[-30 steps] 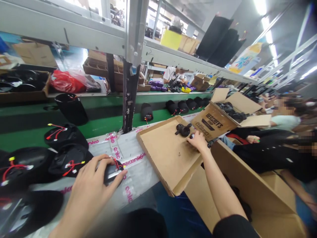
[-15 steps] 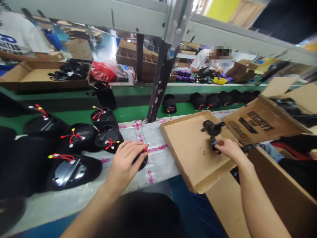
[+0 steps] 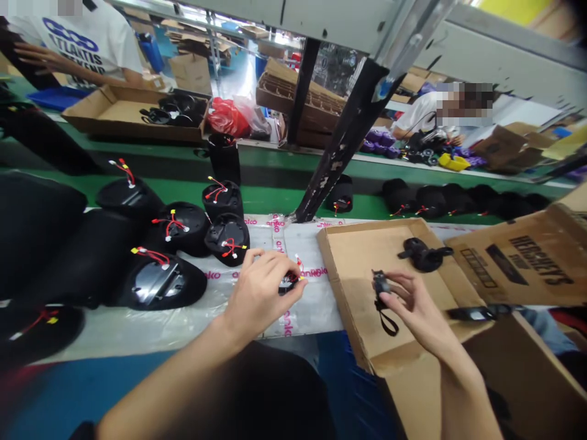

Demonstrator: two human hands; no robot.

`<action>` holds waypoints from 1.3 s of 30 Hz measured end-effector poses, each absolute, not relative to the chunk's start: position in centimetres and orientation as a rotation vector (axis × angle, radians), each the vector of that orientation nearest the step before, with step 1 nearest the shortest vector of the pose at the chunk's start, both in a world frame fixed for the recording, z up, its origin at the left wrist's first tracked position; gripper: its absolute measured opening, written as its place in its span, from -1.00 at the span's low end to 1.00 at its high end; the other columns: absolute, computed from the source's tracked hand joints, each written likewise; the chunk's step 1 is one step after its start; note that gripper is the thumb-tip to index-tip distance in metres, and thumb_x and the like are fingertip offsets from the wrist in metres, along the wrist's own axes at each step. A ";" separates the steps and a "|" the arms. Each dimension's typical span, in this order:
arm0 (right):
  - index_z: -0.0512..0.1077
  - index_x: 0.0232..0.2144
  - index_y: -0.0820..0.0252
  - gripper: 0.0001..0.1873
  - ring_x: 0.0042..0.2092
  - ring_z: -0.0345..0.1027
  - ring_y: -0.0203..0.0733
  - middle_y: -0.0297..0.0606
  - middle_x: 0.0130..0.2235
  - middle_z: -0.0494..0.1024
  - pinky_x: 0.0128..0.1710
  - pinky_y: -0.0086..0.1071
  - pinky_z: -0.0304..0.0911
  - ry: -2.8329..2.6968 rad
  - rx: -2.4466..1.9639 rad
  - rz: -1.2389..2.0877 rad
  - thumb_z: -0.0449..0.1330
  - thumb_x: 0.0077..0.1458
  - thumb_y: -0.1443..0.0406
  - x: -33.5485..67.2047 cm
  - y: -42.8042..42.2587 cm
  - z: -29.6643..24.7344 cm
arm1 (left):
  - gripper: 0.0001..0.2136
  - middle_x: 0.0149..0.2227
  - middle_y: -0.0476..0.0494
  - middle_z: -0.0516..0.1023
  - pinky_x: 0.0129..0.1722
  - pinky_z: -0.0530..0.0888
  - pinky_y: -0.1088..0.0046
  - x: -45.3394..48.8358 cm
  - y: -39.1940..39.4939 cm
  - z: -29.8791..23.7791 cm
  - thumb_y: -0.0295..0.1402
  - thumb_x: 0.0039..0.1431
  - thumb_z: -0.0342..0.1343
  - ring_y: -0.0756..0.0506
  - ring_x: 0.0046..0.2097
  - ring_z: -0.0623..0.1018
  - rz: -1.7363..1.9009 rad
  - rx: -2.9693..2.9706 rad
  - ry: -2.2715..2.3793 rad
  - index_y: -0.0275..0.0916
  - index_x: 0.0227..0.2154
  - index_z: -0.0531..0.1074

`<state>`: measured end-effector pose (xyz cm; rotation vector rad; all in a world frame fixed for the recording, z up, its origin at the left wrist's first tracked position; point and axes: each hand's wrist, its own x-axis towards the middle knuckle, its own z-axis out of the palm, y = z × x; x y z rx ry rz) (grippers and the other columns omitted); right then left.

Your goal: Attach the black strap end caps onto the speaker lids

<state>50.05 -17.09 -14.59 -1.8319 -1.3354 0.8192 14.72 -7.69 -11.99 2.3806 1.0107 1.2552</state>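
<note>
Black strapped part (image 3: pixel 381 288) is pinched between thumb and fingers of my right grip (image 3: pixel 418 310), over the cardboard tray (image 3: pixel 355 256), its loop hanging on the near side. From my end, that forearm slants up and leftward; another black part (image 3: pixel 424 253) lies just beyond the grip. My left grip (image 3: pixel 261 284), back of the hand upward, curls around a dark wired piece (image 3: pixel 287 283) over the tabletop (image 3: pixel 312 313), with black housings (image 3: pixel 228 233) to its left.

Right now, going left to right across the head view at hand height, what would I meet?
Shiny-ended black drum, left hand, small black part, right hand, printed cardboard box.
</note>
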 end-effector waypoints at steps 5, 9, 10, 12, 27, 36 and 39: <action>0.29 0.43 -0.07 -0.23 0.12 0.66 0.28 -0.06 0.22 0.66 0.06 0.16 0.59 -0.915 -1.160 1.266 0.13 0.29 -0.15 40.7 -16.1 -11.4 | -0.93 -0.16 -0.03 0.75 0.02 0.35 0.26 14.4 -7.3 -12.7 -0.49 0.47 0.22 -0.07 -0.15 0.72 1.304 2.418 0.888 -0.21 -0.10 0.48; 0.45 0.34 0.07 -0.33 0.05 0.69 0.21 -0.11 0.10 0.74 0.14 0.13 0.56 -0.695 -1.036 1.324 0.09 0.31 -0.06 34.6 -12.9 -13.2 | -0.91 -0.13 -0.02 0.77 0.06 0.37 0.27 13.3 -7.3 -12.8 -0.47 0.47 0.25 -0.06 -0.13 0.74 1.256 2.359 0.793 -0.20 -0.06 0.50; 0.45 0.33 0.08 -0.33 0.06 0.69 0.20 -0.13 0.07 0.75 0.16 0.11 0.55 -0.664 -1.019 1.335 0.10 0.30 -0.05 33.8 -12.2 -13.7 | -0.90 -0.12 -0.02 0.77 0.06 0.37 0.27 13.0 -7.2 -12.7 -0.47 0.47 0.25 -0.06 -0.12 0.74 1.237 2.341 0.764 -0.19 -0.04 0.51; 0.46 0.33 0.08 -0.33 0.14 0.65 0.21 -0.15 0.08 0.75 0.22 0.11 0.51 -0.637 -0.972 1.368 0.11 0.29 -0.04 32.8 -11.3 -14.5 | -0.88 -0.10 -0.01 0.77 0.07 0.38 0.29 12.5 -7.1 -12.6 -0.49 0.46 0.24 -0.05 -0.09 0.74 1.203 2.321 0.710 -0.18 -0.03 0.52; 0.43 0.37 0.00 -0.36 0.36 0.45 0.20 -0.19 0.33 0.58 0.44 0.14 0.26 -0.880 -0.915 1.249 0.11 0.37 -0.06 33.3 -13.1 -14.3 | -0.91 -0.14 -0.02 0.79 -0.06 0.46 0.30 13.6 -6.9 -12.5 -0.48 0.46 0.24 -0.05 -0.17 0.75 1.269 2.308 0.781 -0.17 -0.07 0.54; 0.38 0.41 -0.16 -0.38 0.48 0.26 0.19 -0.28 0.43 0.45 0.54 0.16 0.08 -1.265 -1.018 1.098 0.16 0.40 -0.07 33.7 -13.5 -13.0 | -0.94 -0.11 -0.05 0.77 0.01 0.46 0.26 13.5 -6.9 -12.2 -0.43 0.50 0.20 -0.09 -0.07 0.74 1.205 2.390 0.817 -0.16 -0.07 0.54; 0.38 0.42 -0.20 -0.40 0.50 0.20 0.16 -0.33 0.46 0.41 0.56 0.11 0.03 -1.390 -1.040 1.049 0.20 0.41 -0.03 34.4 -13.3 -12.6 | -0.94 -0.07 -0.07 0.75 0.08 0.46 0.24 13.7 -7.0 -12.3 -0.43 0.48 0.23 -0.12 0.01 0.71 1.222 2.377 0.895 -0.15 -0.09 0.54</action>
